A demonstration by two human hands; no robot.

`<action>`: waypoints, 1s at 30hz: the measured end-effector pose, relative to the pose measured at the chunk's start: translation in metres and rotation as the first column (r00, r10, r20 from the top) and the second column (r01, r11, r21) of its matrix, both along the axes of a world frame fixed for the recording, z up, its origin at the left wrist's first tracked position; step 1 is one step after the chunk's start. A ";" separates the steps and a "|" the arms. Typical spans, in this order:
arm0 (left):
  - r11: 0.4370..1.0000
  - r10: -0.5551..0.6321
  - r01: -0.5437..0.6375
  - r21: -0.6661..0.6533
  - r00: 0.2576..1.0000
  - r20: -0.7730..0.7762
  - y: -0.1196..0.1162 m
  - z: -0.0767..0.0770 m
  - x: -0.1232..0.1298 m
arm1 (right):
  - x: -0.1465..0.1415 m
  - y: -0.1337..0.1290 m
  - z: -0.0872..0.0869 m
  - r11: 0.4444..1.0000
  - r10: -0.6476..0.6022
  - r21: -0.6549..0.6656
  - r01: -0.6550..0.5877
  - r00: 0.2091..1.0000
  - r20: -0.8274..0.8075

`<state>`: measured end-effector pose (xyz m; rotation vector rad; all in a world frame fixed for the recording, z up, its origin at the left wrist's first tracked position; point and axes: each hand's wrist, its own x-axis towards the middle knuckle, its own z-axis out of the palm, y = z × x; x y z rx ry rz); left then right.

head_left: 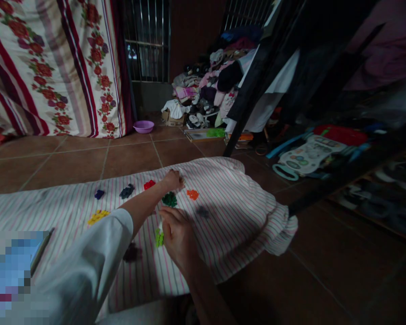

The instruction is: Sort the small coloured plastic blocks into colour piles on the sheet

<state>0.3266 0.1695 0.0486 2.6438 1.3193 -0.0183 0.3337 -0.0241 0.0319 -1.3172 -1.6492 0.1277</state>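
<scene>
Small piles of coloured pieces, perhaps toy bricks, lie on a striped cloth [223, 198]. My left hand [173, 179] reaches to the far side, its fingers closed and pointing down at a small tan pile [182, 182]; what they pinch is hidden. Nearer to me, my right hand [180, 232] is curled with thumb and fingers together, beside bright green pieces [159, 237]. Something whitish shows by its fingertips, too small to name. Between the hands sits a dark green pile [169, 199]. Red pieces [149, 184] and orange pieces [192, 194] flank the left hand.
Yellow [98, 217], grey [126, 191], dark blue [99, 194] and dark brown piles [131, 253] are also on the cloth. A pixelated flat object [16, 262] lies at left. Beyond are a purple basin [144, 127], heaped clothes [209, 85] and a dark slanted post [248, 104].
</scene>
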 end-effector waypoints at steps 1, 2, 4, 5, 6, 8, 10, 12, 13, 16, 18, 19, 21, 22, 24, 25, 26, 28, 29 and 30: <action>1.000 -0.013 0.012 -0.008 0.999 -0.029 0.001 -0.001 0.002 | 0.001 -0.001 0.000 1.000 0.002 -0.005 -0.002 1.000 -0.002; 1.000 -0.024 0.023 -0.012 0.998 -0.053 0.001 -0.001 0.005 | 0.002 -0.001 0.000 1.000 0.004 -0.014 -0.004 1.000 -0.003; 0.999 -0.041 0.040 -0.013 0.996 -0.084 0.003 -0.003 0.008 | 0.004 -0.003 0.001 0.999 0.004 -0.032 -0.004 1.000 -0.009; 0.999 -0.048 0.047 -0.010 0.995 -0.093 0.004 -0.005 0.010 | 0.004 -0.004 0.001 0.999 0.002 -0.038 -0.003 1.000 -0.013; 0.999 -0.053 0.052 -0.006 0.994 -0.097 0.004 -0.006 0.011 | 0.005 -0.004 0.001 0.999 0.001 -0.042 -0.002 1.000 -0.017; 0.998 -0.058 0.059 0.006 0.994 -0.095 0.006 -0.008 0.013 | 0.005 -0.005 0.001 0.999 -0.003 -0.050 0.002 1.000 -0.021; 0.998 -0.061 0.063 0.019 0.995 -0.082 0.007 -0.011 0.014 | 0.005 -0.005 0.002 0.998 -0.009 -0.058 0.008 1.000 -0.019; 0.997 -0.067 0.069 0.027 0.996 -0.060 0.007 -0.012 0.014 | 0.004 -0.005 0.002 0.998 -0.013 -0.063 0.012 1.000 -0.016; 0.997 -0.070 0.072 0.028 0.996 -0.047 0.007 -0.013 0.015 | 0.003 -0.005 0.003 0.998 -0.012 -0.066 0.011 1.000 -0.014; 0.998 -0.064 0.064 0.029 0.998 0.003 0.006 -0.014 0.016 | 0.002 -0.005 0.005 0.996 -0.011 -0.088 0.011 1.000 0.003; 0.998 -0.051 0.050 0.029 0.998 0.040 0.004 -0.015 0.017 | 0.001 -0.005 0.006 0.995 -0.013 -0.099 0.015 1.000 0.016; 0.999 -0.045 0.043 0.028 0.997 0.059 0.003 -0.016 0.018 | 0.001 -0.005 0.006 0.995 -0.012 -0.101 0.014 1.000 0.023; 0.999 -0.029 0.026 0.027 0.995 0.094 0.002 -0.017 0.018 | 0.001 -0.005 0.007 0.995 -0.005 -0.100 0.009 0.999 0.032; 0.999 -0.021 0.018 0.028 0.994 0.112 0.002 -0.018 0.018 | 0.001 -0.005 0.007 0.995 -0.003 -0.100 0.006 0.999 0.035; 0.999 -0.005 0.000 0.033 0.989 0.147 0.003 -0.018 0.016 | 0.001 -0.005 0.007 0.995 -0.002 -0.099 0.005 0.999 0.036; 0.999 0.001 -0.007 0.037 0.986 0.165 0.004 -0.018 0.014 | 0.001 -0.005 0.007 0.995 0.000 -0.099 0.003 0.999 0.035; 0.999 0.006 -0.014 0.041 0.983 0.183 0.004 -0.017 0.013 | 0.000 -0.005 0.007 0.995 0.004 -0.100 -0.001 0.999 0.034; 0.999 0.013 -0.024 0.047 0.977 0.212 0.006 -0.015 0.010 | -0.001 -0.005 0.007 0.994 0.013 -0.105 -0.010 1.000 0.028; 0.998 0.018 -0.030 0.048 0.975 0.223 0.007 -0.014 0.009 | -0.001 -0.005 0.007 0.994 0.016 -0.109 -0.013 1.000 0.024; 0.998 0.025 -0.037 0.047 0.973 0.231 0.008 -0.014 0.008 | -0.002 -0.006 0.007 0.994 0.018 -0.113 -0.016 1.000 0.021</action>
